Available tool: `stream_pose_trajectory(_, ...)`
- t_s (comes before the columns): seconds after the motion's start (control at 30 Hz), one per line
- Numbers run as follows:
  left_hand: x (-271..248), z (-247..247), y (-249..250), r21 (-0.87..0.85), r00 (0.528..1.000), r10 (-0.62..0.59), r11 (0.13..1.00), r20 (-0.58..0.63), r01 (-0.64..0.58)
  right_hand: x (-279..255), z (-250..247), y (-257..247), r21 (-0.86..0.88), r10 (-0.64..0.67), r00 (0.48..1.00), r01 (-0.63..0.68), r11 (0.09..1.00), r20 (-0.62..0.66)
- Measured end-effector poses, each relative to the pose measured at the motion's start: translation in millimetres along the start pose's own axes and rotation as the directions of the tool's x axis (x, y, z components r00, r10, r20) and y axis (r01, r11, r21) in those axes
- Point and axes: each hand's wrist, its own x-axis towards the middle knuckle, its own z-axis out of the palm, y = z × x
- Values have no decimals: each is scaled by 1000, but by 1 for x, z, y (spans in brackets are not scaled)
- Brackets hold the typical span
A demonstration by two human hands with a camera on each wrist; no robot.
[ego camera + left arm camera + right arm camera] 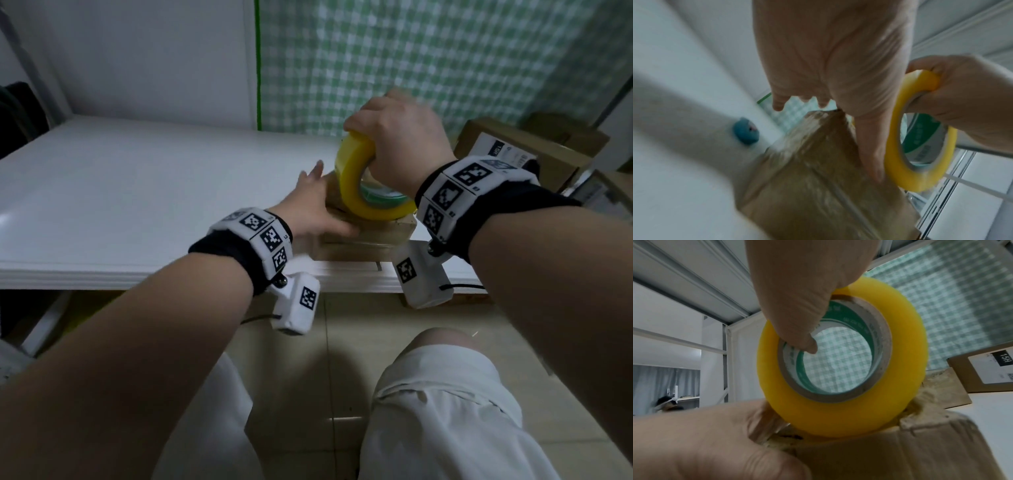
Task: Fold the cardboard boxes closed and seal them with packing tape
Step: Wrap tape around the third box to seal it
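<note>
Right hand [399,144] grips tape roll [359,186] on box [370,233]; left hand [313,209] flat, fingers spread; left wrist alone shows blue knob [746,131].

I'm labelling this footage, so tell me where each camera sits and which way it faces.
Head: looks down at the white table; both forearms and knees show.
Left wrist: along the flat left hand onto the brown cardboard box.
Right wrist: along the right hand gripping the yellow packing tape roll.
All share roll and box.

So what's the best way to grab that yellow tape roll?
Grip the tape roll at its upper rim from above, thumb through the open core, as the right hand does: it stands on edge on the box, hole sideways.
</note>
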Motion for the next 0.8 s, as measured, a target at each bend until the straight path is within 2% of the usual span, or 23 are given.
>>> stream_pose_trajectory(0.07, 7, -9, 6, 11, 996, 29, 999, 79, -30, -3, 0, 3, 52, -1, 1000, 2, 999, -28)
stream_pose_trajectory(0.17, 12, -13, 11, -149, 979, 26, 989, 203, 4, -11, 1, 11, 103, 67, 996, -62, 993, -50)
stream_pose_trajectory(0.23, 13, -13, 12, -161, 979, 27, 987, 200, 5, -16, 6, 16, 193, 182, 981, -166, 967, -71)
stream_pose_trajectory(0.3, 14, -13, 12, -132, 988, 13, 991, 156, 8, -18, 10, 22, 341, 329, 941, -286, 896, -75)
stream_pose_trajectory(0.37, 14, -13, 12, -117, 990, 13, 993, 141, 3, -18, 14, 31, 464, 443, 897, -394, 793, 3)
stream_pose_trajectory(0.4, 14, -13, 13, -106, 990, 18, 994, 141, -3, -19, 15, 35, 493, 455, 890, -414, 765, 42)
stream_pose_trajectory(0.53, 15, -16, 14, -27, 985, -8, 1000, 171, 13, -23, 11, 45, 442, 345, 936, -338, 831, 67)
stream_pose_trajectory(0.67, 21, -19, 12, 231, 974, -24, 972, 227, -30, -33, 3, 69, 381, 306, 947, -320, 867, 99)
stream_pose_trajectory(0.8, 23, -19, 12, 239, 970, -6, 970, 244, -54, -45, -3, 89, 266, 253, 959, -279, 923, 128)
